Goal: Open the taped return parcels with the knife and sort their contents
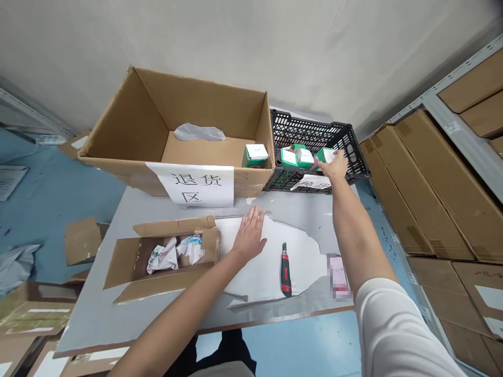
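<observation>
My left hand [250,234] lies flat, fingers stretched, on a white sheet [271,262] spread over the table. My right hand [336,165] reaches into the black plastic crate [314,125], its fingers bent around a green-and-white box [324,155]. Several similar small boxes [289,158] sit beside it in the crate. On the sheet, right of my left hand, rests a red-and-black utility knife [286,269] with its blade end pointing away from me. To the left stands an open small carton [123,262] holding crumpled paper [163,256].
A large open carton [216,112] with a paper sign [196,186] contains another green-and-white box [256,153]. A pink, blurred flat item [338,275] lies at the table's right. Shelves with brown cartons [432,178] line the right side; more cardboard [82,241] is on the left.
</observation>
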Action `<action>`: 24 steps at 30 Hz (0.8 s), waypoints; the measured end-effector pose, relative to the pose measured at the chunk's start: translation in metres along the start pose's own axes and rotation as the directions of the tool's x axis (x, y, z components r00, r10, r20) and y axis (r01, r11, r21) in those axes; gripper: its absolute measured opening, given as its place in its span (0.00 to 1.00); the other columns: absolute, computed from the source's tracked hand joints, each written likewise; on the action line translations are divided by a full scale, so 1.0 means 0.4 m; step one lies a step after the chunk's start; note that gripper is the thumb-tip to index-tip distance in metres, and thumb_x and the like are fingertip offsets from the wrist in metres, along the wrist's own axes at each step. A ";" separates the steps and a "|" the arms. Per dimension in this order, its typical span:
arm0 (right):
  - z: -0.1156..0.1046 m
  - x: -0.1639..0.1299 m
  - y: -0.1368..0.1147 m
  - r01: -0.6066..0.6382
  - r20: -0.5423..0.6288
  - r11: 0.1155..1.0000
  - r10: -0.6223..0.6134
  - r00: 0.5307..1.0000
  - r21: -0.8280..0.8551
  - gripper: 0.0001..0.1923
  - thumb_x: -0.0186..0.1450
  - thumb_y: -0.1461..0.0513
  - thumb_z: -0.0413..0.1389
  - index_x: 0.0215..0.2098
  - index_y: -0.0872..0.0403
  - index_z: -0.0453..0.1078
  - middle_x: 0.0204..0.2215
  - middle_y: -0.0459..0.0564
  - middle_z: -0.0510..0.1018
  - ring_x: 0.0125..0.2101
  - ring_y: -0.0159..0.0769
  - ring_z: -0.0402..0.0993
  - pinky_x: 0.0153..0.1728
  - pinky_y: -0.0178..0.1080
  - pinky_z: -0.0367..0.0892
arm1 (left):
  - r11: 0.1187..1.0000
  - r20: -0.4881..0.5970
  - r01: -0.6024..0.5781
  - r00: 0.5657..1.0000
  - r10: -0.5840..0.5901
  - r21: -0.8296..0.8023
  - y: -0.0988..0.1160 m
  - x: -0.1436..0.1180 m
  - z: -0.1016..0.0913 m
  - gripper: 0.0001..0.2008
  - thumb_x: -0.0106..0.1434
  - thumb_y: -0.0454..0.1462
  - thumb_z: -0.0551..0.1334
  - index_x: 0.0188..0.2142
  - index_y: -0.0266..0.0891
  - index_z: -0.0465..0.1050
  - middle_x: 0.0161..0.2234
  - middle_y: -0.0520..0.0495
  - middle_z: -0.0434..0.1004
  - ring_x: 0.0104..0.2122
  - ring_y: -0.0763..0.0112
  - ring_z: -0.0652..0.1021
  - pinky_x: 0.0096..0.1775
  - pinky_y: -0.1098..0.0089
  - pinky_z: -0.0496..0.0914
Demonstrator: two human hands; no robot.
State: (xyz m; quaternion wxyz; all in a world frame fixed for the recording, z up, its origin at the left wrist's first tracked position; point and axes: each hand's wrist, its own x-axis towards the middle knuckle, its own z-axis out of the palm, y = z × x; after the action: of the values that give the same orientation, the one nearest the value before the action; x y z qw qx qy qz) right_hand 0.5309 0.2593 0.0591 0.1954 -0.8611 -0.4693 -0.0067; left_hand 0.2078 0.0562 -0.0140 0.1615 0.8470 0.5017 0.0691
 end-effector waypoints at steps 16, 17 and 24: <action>0.030 0.065 0.103 0.020 -0.046 0.999 -0.022 0.999 -0.044 0.32 0.52 0.53 0.59 0.51 0.52 0.54 0.47 0.57 0.60 0.46 0.48 0.65 0.48 0.50 0.60 | 1.000 0.042 0.001 0.999 -0.002 0.027 -0.020 -0.032 0.053 0.37 0.60 0.42 0.57 0.64 0.29 0.45 0.66 0.33 0.42 0.65 0.54 0.43 0.62 0.54 0.47; 0.039 0.061 0.105 0.015 -0.023 0.999 -0.016 1.000 -0.043 0.32 0.52 0.53 0.59 0.50 0.52 0.55 0.47 0.56 0.61 0.46 0.48 0.65 0.48 0.50 0.60 | 1.000 0.041 0.002 0.999 -0.003 0.028 -0.020 -0.031 0.055 0.37 0.60 0.42 0.57 0.64 0.29 0.45 0.66 0.34 0.42 0.65 0.54 0.43 0.62 0.53 0.47; 0.054 0.070 0.088 -0.040 0.045 0.994 0.045 0.998 -0.106 0.31 0.50 0.48 0.60 0.46 0.50 0.58 0.48 0.56 0.64 0.50 0.51 0.62 0.52 0.61 0.49 | 0.999 0.057 0.010 0.998 -0.012 0.034 -0.018 -0.030 0.057 0.36 0.60 0.42 0.56 0.64 0.30 0.46 0.66 0.35 0.42 0.65 0.55 0.43 0.62 0.53 0.46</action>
State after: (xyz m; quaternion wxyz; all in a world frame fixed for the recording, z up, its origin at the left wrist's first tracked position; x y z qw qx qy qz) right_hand 0.5712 0.2723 0.0329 0.1385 -0.8799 -0.4545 -0.0068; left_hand 0.2024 0.0444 -0.0373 0.1619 0.8484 0.5028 0.0352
